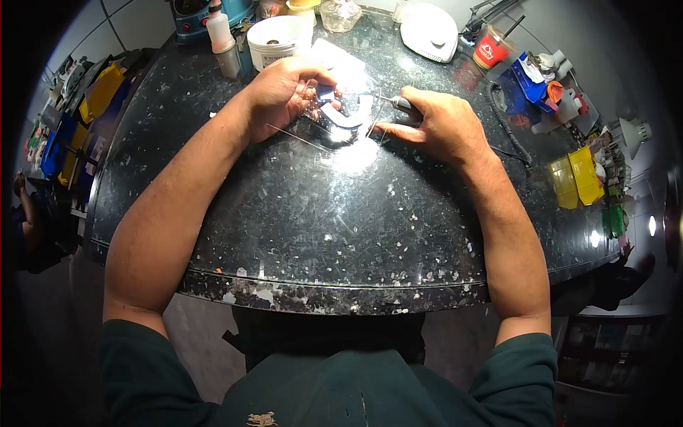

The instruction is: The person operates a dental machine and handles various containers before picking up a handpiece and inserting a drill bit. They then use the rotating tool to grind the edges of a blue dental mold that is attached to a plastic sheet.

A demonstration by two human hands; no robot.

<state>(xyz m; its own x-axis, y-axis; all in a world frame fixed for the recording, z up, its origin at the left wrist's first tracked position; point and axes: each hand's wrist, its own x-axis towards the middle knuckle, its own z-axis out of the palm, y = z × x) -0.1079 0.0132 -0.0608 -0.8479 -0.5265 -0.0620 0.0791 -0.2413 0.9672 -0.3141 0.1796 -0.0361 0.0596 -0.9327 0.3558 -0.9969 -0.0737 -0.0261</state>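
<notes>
Both hands are up on the far half of the table [299,235], pretty close together; the left hand [284,92] is curled around a small pale U-shaped piece [346,117], fingers closed on its left end, with something blue pinched at the fingertips, can't really tell what; the right hand [437,124] is clamped on a slim metal handpiece tool [395,103], its tip pointing left toward that U-shaped piece; the piece sits just off the black speckled tabletop, right between the two hands, with a bright glare spot below it; a dark coiled cord [506,128] runs along just past the right hand.

Further back there's a white tub [274,39] and a small white bottle [219,30] behind the left hand; a white rounded device [429,32] and a red cup [491,50] with a straw sit behind the right hand; off to the right edge are yellow bins [576,178]; more yellow and blue bins [78,121] line the left side.
</notes>
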